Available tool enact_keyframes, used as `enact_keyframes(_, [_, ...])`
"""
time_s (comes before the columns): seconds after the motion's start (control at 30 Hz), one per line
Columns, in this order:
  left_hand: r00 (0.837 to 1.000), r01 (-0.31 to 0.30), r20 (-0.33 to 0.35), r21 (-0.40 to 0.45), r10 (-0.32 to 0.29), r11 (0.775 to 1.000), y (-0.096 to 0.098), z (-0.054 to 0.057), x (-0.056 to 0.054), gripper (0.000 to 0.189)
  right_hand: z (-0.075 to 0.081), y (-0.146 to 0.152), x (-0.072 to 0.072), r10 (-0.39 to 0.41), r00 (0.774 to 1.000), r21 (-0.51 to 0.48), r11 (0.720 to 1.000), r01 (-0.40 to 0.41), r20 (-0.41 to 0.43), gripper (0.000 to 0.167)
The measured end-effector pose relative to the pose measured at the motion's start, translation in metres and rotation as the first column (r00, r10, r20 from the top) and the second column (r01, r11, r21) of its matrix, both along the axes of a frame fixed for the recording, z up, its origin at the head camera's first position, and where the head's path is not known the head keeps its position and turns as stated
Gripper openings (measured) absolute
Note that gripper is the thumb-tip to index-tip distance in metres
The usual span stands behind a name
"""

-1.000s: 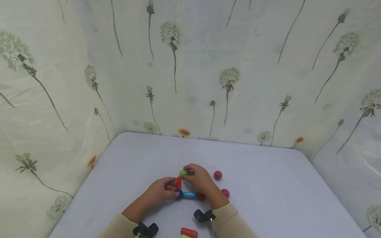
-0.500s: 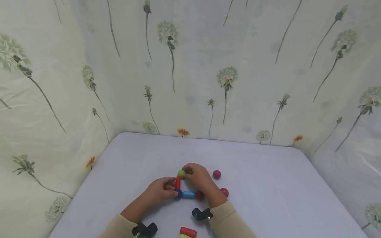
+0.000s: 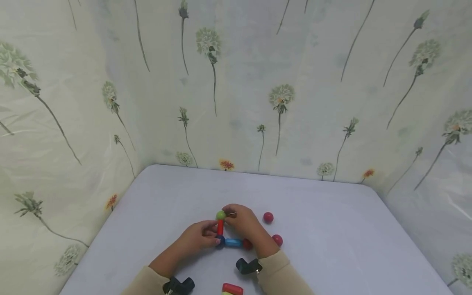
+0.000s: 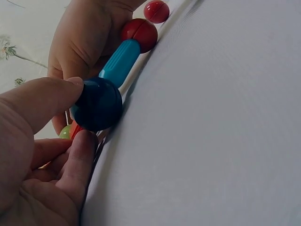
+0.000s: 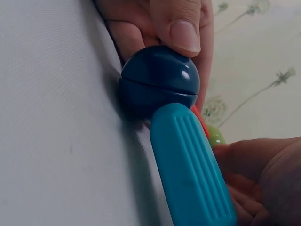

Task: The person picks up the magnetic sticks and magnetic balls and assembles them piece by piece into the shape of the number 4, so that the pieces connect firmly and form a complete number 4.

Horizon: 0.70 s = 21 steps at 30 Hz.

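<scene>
While the left hand pinches the navy ball between its thumb and a finger, the right hand, beyond that ball and to its right, has thumb and fingertips clamped on the green ball. Taking the navy ball as the landmark, a red rod runs from it straight away from the person, and the green ball sits at that rod's far end, touching it in the head view; whether the two are fully joined, I cannot tell. A blue rod runs right from the navy ball, its near end touching it, and carries a red ball on its other end, so rods and balls form an L with the navy ball at the corner. The right hand and forearm arch over the blue rod's side of the L, partly covering the red ball in the head view. Farther right of the navy ball lie two loose pink balls, one set farther back than it, the other about level with it, just beside the right wrist. Nearer the person than the navy ball, and well apart from it, a red bar lies against a yellow piece, cut off by the view's lower edge. All of this is on a white table, with a flower-printed cloth behind.
</scene>
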<state>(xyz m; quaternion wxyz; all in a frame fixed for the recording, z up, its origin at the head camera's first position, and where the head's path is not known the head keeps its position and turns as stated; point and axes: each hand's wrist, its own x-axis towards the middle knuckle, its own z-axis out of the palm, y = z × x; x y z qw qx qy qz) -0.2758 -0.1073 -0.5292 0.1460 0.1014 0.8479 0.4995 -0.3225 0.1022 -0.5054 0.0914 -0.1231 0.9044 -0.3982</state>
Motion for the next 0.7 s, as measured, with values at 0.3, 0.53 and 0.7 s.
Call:
enact_keyframes(0.3, [1.000, 0.002, -0.009, -0.004, -0.002, 1.000, -0.002, 0.000, -0.003, 0.068, 0.007, 0.007, 0.009, -0.141, 0.986, -0.059, 0.989, 0.136, -0.086, 0.036])
enact_keyframes(0.53, [1.000, 0.012, -0.008, 0.015, -0.012, 1.000, -0.004, 0.000, -0.003, 0.068, 0.028, 0.012, 0.035, -0.113, 0.985, -0.019, 0.994, 0.111, -0.134, 0.030])
enact_keyframes(0.7, [1.000, 0.023, -0.017, 0.023, -0.023, 0.999, -0.005, -0.001, -0.001, 0.067, 0.031, 0.017, 0.062, 0.062, 0.985, 0.077, 0.996, -0.050, -0.163, 0.026])
